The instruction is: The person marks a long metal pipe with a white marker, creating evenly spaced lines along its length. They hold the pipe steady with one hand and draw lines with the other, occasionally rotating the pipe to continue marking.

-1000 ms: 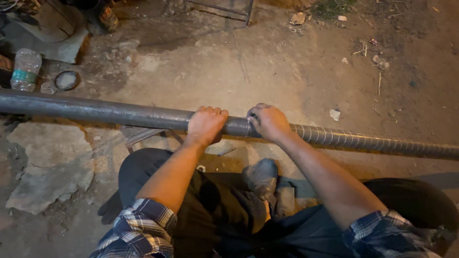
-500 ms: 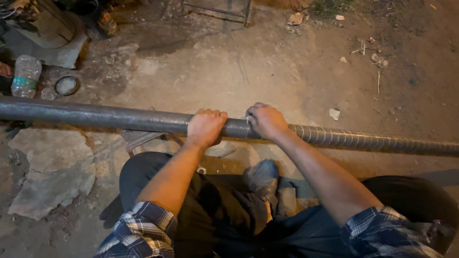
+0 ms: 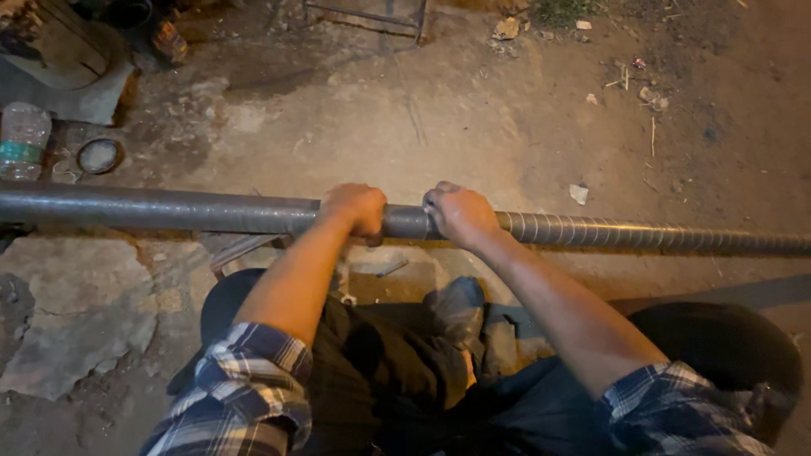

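Pipe (image 3: 169, 209) gripped by 2 hands, dirt ground (image 3: 473, 118) beyond

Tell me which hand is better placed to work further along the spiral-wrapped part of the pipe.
Right hand: it grips the pipe at the wrap's edge; the left hand holds the bare part.

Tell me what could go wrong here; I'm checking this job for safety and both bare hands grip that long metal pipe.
1. The left hand and right hand are bare on the metal pipe; its ridged, spiral-wrapped stretch beside the right hand might scrape skin.
2. The pipe passes just above the person's legs, so a slipped grip could drop it on them.
3. The broken stone slab looks like uneven footing.
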`<state>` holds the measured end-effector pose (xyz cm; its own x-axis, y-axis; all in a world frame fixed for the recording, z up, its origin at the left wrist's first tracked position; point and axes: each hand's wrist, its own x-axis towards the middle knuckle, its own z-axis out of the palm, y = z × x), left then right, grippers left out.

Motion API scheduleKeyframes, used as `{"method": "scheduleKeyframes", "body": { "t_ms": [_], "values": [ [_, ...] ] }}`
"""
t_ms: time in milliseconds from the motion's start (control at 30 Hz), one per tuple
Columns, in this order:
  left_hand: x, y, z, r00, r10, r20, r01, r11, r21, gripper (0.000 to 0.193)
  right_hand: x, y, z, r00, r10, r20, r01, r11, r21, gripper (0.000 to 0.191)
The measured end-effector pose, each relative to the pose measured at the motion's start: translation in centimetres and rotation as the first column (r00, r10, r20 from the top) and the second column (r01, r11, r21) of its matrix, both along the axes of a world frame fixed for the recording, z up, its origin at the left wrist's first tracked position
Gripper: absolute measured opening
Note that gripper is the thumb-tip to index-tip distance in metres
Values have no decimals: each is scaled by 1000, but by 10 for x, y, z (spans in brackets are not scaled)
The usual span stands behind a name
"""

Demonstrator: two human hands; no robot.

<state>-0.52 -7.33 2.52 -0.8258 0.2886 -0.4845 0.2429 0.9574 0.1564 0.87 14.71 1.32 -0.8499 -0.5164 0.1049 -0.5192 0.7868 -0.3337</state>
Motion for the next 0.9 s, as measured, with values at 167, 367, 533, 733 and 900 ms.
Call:
{"method": "scheduleKeyframes", "body": {
  "t_ms": [167, 367, 533, 733, 900],
  "values": [
    [-15, -1, 5, 982, 54, 180, -65, 996, 58, 55, -2, 4, 1, 1000, 22, -10, -23, 999, -47, 16],
    [13, 2, -24, 939, -176, -296, 169, 984, -50, 59, -5, 1, 2, 999, -7, 37, 9, 997, -74, 16],
    [41, 7, -69, 652, -152, -743, 161, 985, -60, 47, -14, -2, 0, 998, -22, 54, 24, 999, -39, 14],
    [32, 2, -85, 676, -96, -731, 184, 982, 41, 33, -18, -1, 2, 998, 23, 60, -24, 1000, 4, 16],
    [24, 5, -65, 823, -111, -557, 169, 984, 53, 34, -18, 2, 3, 996, 63, 63, -61, 997, -39, 15]
  ]
}}
